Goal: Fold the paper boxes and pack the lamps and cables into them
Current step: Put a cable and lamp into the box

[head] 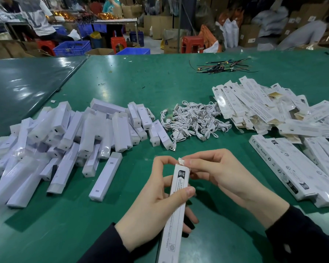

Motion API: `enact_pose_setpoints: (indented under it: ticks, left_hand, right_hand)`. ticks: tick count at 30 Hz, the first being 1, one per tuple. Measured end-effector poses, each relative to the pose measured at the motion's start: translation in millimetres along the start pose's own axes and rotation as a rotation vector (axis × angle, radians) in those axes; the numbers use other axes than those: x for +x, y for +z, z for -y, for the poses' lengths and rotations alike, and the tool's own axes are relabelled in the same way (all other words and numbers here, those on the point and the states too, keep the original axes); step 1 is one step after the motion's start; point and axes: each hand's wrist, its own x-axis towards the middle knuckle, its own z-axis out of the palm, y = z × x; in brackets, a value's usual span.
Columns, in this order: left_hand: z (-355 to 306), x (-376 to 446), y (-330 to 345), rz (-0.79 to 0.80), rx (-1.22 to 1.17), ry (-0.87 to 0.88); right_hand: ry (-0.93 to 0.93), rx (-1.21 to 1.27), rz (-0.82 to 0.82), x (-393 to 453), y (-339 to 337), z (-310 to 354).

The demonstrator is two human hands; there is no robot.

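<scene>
Green worktop (226, 234) fills my view. Nearest, my left hand (150, 209) grips a long box (176, 211) while my right hand (215, 173) pinches its end flap. Farther off: lamps (65, 133) left, cables (194, 120) centre, flat boxes (264, 105) right.

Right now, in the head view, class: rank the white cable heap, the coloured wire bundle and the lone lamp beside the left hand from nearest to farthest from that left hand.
1. Lone lamp: just left of the left hand.
2. White cable heap: beyond the hands, mid-table.
3. Coloured wire bundle: far side of the table, towards the right.
</scene>
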Motion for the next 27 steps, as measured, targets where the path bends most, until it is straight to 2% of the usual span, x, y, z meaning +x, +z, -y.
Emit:
enact_pose_setpoints:
  ticks: [16, 20, 27]
  left_hand:
    - [4, 0, 3, 0.009, 0.093, -0.006]
    - [4, 0, 6, 0.025, 0.061, -0.023]
    - [5, 0, 5, 0.02, -0.019, -0.08]
  right_hand:
    - [0.098, 0.14, 0.01, 2, 3, -5]
    - [0.139, 0.174, -0.003, 1, 2, -5]
    - [0.099, 0.119, -0.027, 1, 8, -11]
